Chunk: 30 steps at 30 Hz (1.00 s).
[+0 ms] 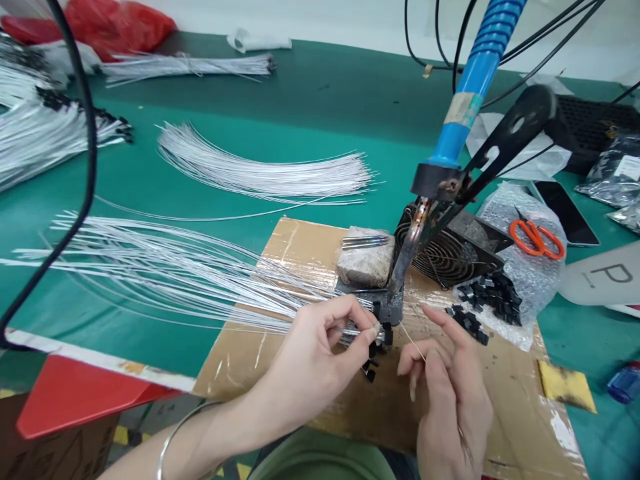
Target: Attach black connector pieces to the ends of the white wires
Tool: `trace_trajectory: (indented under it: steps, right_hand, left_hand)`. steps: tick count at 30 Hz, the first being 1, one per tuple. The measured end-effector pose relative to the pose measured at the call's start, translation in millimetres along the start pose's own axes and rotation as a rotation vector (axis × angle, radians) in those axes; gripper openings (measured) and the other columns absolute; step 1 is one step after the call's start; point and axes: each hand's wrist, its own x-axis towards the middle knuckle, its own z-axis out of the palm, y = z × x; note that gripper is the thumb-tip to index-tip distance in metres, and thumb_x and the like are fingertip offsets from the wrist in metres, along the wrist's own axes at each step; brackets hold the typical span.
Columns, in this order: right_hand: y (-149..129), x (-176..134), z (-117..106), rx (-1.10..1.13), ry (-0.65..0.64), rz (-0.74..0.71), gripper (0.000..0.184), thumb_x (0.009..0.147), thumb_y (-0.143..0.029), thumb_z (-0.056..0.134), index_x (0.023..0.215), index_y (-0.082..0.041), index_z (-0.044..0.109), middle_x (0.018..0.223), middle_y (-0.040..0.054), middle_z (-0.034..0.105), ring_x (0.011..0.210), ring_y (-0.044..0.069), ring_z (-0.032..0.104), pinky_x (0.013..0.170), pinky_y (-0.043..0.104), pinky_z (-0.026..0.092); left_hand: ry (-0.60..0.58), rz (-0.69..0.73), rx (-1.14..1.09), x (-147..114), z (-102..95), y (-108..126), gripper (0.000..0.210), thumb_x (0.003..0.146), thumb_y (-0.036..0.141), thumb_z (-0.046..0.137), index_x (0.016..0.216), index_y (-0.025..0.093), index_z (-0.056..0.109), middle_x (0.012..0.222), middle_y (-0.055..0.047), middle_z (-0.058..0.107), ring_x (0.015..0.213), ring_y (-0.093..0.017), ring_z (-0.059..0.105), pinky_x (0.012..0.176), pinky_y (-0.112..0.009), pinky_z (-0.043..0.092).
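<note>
My left hand (323, 350) is closed, thumb and forefinger pinched at the ends of thin white wires (225, 273) that fan out to the left. Small black connectors (384, 333) sit just past those fingertips, beneath the tip of a soldering iron (397, 307). A thin strand of solder wire (413, 343) runs from beside the tip into my right hand (453, 393). That hand pinches the strand between thumb and fingers, its forefinger stretched out. Exactly how many wires the left fingers grip is hidden.
The blue-handled iron (467, 100) hangs on a black bracket above a round-grilled fan (435, 250). Loose black connectors (493, 297) and orange scissors (537, 238) lie on bubble wrap. A second wire bundle (265, 163) rests behind. Cardboard (245, 353) covers the front; a yellow sponge (566, 385) is right.
</note>
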Motion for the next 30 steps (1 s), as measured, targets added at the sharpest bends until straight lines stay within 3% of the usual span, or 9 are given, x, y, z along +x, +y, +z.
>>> trace_trajectory:
  steps: [3,5,7,10,12,15,30]
  right_hand:
    - [-1.9,0.6,-5.5,-0.136,0.031,-0.100,0.023,0.108,-0.043,0.048,0.112,-0.025,0.062,0.069,-0.0056,0.060,0.056,0.014,0.049,0.059,0.028,0.038]
    - [-1.9,1.7,-9.2,-0.196,0.023,-0.139,0.028,0.107,-0.042,0.051,0.086,-0.025,0.058,0.065,-0.0052,0.053,0.056,0.014,0.048,0.058,0.028,0.038]
    - [-1.7,2.7,-10.6,-0.202,0.002,-0.167,0.035,0.106,-0.040,0.054,0.074,-0.025,0.052,0.064,-0.0042,0.050,0.059,0.014,0.051,0.061,0.027,0.042]
    - [-2.3,4.0,-6.3,-0.123,-0.008,-0.223,0.028,0.105,-0.033,0.059,0.078,-0.024,0.057,0.081,-0.0005,0.064,0.074,0.015,0.062,0.073,0.027,0.049]
    - [-2.8,4.6,-1.0,-0.034,0.001,-0.259,0.024,0.104,-0.028,0.061,0.081,-0.025,0.058,0.100,0.0032,0.072,0.094,0.017,0.069,0.086,0.028,0.052]
    - [-3.1,5.3,5.4,0.066,-0.002,-0.270,0.022,0.104,-0.026,0.063,0.082,-0.025,0.059,0.117,0.0062,0.078,0.113,0.019,0.073,0.098,0.031,0.053]
    - [-14.4,17.6,7.4,0.118,0.014,-0.132,0.022,0.095,-0.025,0.072,0.075,-0.024,0.063,0.119,0.0073,0.084,0.107,0.020,0.082,0.092,0.026,0.066]
  left_hand:
    - [0.006,-0.004,0.023,1.9,-0.2,0.7,0.019,0.084,0.033,0.064,0.073,0.018,0.066,0.082,-0.008,0.073,0.077,-0.021,0.067,0.065,-0.029,0.048]
    - [0.012,0.002,0.039,3.2,-0.9,1.2,0.018,0.083,0.033,0.064,0.073,0.018,0.066,0.082,-0.008,0.074,0.077,-0.022,0.068,0.063,-0.029,0.046]
    - [0.021,0.011,0.049,4.5,-1.7,1.8,0.017,0.083,0.032,0.064,0.073,0.019,0.065,0.082,-0.007,0.075,0.076,-0.021,0.067,0.063,-0.029,0.045]
    - [0.026,0.008,0.065,6.4,-2.0,2.6,0.016,0.083,0.031,0.063,0.072,0.019,0.064,0.083,-0.008,0.075,0.076,-0.021,0.067,0.062,-0.029,0.043]
    - [0.028,-0.005,0.072,7.9,-1.5,2.9,0.017,0.083,0.032,0.063,0.073,0.018,0.065,0.084,-0.008,0.075,0.079,-0.022,0.068,0.064,-0.030,0.043]
    - [0.029,-0.019,0.064,10.4,-0.5,3.7,0.019,0.083,0.034,0.063,0.075,0.018,0.065,0.086,-0.009,0.075,0.084,-0.025,0.070,0.068,-0.032,0.046]
    - [0.066,-0.003,0.019,21.8,0.0,17.4,0.014,0.081,0.029,0.064,0.072,0.018,0.065,0.084,-0.007,0.075,0.083,-0.024,0.069,0.067,-0.033,0.046]
